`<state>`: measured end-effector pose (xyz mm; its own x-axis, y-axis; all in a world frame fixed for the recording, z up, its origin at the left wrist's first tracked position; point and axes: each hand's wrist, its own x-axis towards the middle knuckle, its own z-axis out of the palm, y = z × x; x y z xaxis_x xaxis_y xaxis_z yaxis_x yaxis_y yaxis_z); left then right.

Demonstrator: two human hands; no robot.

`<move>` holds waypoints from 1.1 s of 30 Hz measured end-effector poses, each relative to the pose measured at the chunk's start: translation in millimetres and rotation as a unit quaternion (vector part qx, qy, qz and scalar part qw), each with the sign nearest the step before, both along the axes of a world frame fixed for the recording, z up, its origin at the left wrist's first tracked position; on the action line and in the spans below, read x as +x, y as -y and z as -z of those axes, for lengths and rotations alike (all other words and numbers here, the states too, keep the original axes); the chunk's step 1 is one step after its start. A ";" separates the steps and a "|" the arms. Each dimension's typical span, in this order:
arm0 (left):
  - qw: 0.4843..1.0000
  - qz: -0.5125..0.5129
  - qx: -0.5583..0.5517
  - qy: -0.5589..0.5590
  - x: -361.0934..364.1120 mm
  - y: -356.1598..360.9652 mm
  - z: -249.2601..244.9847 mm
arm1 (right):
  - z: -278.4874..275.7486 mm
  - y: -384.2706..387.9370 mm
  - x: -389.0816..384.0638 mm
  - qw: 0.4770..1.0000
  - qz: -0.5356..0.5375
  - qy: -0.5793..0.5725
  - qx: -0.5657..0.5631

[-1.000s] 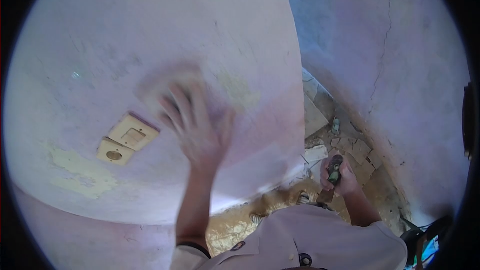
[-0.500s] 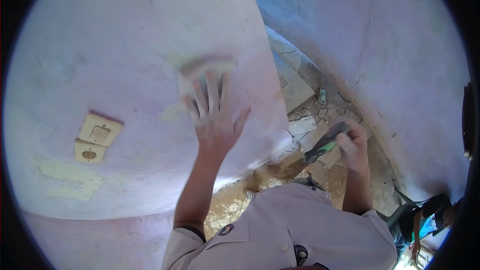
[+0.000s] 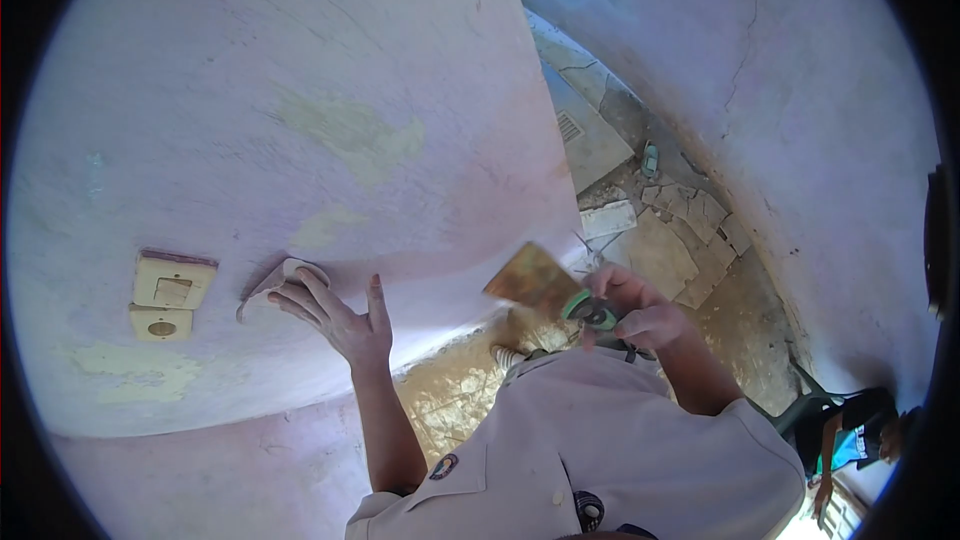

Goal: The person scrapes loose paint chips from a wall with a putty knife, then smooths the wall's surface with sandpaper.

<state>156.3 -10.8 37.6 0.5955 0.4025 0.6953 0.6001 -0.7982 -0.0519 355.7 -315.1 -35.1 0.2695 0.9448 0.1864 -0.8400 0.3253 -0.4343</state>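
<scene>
My left hand (image 3: 350,325) presses a piece of sandpaper (image 3: 290,275) flat on the pale pink wall, its fingers stretched out over the sheet and its thumb apart. The sheet's edge curls up around the fingertips. To the left of that hand are a switch and a round socket (image 3: 170,290) on the wall. My right hand (image 3: 640,310) is wrapped round the green and black handle of a putty knife (image 3: 535,280), whose wide, stained blade points up and to the left.
Yellowish bare patches (image 3: 350,130) mark the wall. Broken tiles (image 3: 690,215), a white block (image 3: 607,220) and a small green object (image 3: 650,158) lie on the floor. Another wall (image 3: 800,140) rises at the right. Another person (image 3: 850,430) is at the lower right.
My left hand has moved down and left along the wall with the sheet. My right hand has shifted left and turned, so the putty knife's blade now points up and left.
</scene>
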 end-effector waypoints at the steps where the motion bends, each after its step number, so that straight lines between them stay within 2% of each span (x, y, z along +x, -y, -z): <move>1: 1.000 -0.004 -0.003 -0.004 1.2 -0.5 0.7 | 6.4 -5.7 -0.3 0.999 -0.041 -0.018 0.015; 3: 1.000 -0.009 -0.003 0.004 6.5 0.0 2.7 | 17.1 -16.1 -6.5 0.993 -0.099 -0.049 0.030; 9: 0.998 -0.001 0.036 0.059 18.1 -13.0 19.0 | 26.6 -31.6 -14.2 0.987 -0.136 0.006 -0.081; 15: 0.988 0.018 0.114 0.103 29.1 -27.4 31.9 | 43.5 -35.9 -12.0 0.982 -0.187 0.011 0.007; 18: 0.986 0.021 0.127 0.107 29.1 -32.0 34.9 | 25.4 -40.7 -13.9 0.989 -0.133 0.029 -0.053; 21: 0.985 0.022 0.135 0.107 32.3 -29.9 34.2 | 20.9 -46.9 -9.6 0.985 -0.128 0.008 -0.115; 24: 0.985 0.025 0.129 0.111 33.3 -28.0 33.5 | 30.6 -56.0 -12.8 0.968 -0.053 0.162 -0.186; 27: 0.985 0.024 0.123 0.119 32.9 -26.6 32.2 | 61.0 -62.8 -16.3 0.973 -0.007 0.156 -0.169; 30: 0.985 0.023 0.119 0.125 32.6 -28.6 35.0 | 69.6 -73.4 -17.5 0.928 0.067 0.250 -0.267; 33: 0.985 0.017 0.110 0.134 31.7 -28.3 38.6 | 68.6 -85.9 -15.1 0.884 0.095 0.330 -0.315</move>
